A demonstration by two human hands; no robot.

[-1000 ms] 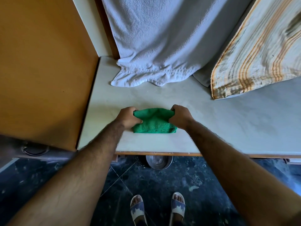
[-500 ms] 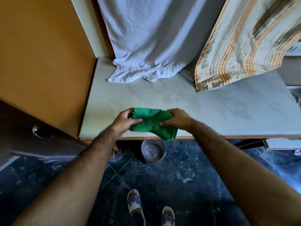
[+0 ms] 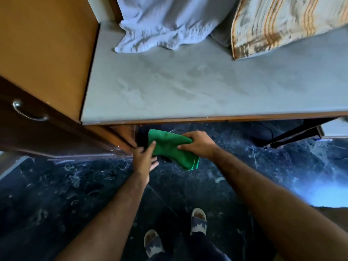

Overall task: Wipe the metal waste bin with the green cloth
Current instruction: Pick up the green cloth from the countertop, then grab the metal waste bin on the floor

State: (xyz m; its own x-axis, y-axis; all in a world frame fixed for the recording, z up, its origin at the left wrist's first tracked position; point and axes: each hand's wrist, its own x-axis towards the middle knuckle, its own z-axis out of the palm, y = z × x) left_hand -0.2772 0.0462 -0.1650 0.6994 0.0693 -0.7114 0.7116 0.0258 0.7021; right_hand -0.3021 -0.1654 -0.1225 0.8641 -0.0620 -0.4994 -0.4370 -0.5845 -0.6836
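I hold the green cloth with both hands, below the table's front edge and over the dark floor. My right hand grips its right side from above. My left hand pinches its left edge, one finger lying on top of the fabric. The cloth hangs folded, with its lower corner drooping to the right. The metal waste bin stands under the table behind the cloth and is almost wholly hidden. Only a thin arc of the bin's rim shows above the cloth.
The grey tabletop carries a white towel and a striped cloth at the back. An orange-brown cabinet with a drawer handle stands at the left. My sandalled feet are on the dark marble floor.
Both hands have lifted the green cloth off the tabletop and brought it down below the table edge, in front of the bin. The view has tilted further down.
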